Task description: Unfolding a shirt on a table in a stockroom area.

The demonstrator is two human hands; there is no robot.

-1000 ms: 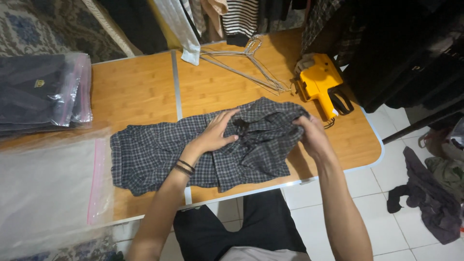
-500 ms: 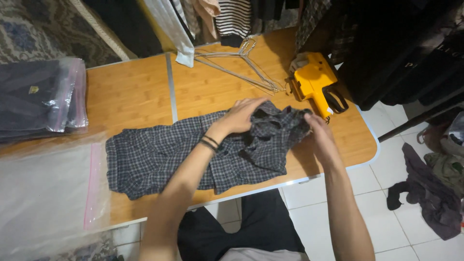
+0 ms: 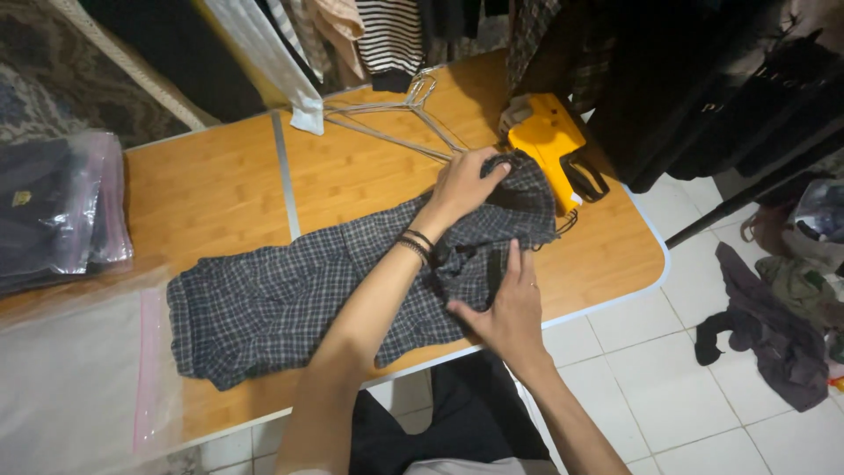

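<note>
Both hands work my plaid shirt (image 3: 290,299): left hand (image 3: 464,183) grips its collar at one o'clock, right hand (image 3: 505,308) presses flat, fingers spread, at five o'clock.

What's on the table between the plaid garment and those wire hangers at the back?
Nothing: in the head view, only bare wooden table lies between the plaid garment and the wire hangers.

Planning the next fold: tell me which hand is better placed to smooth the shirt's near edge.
Probably the right hand: it lies flat on the plaid shirt by the near edge, while the left hand grips the far end beside the yellow tool.
</note>
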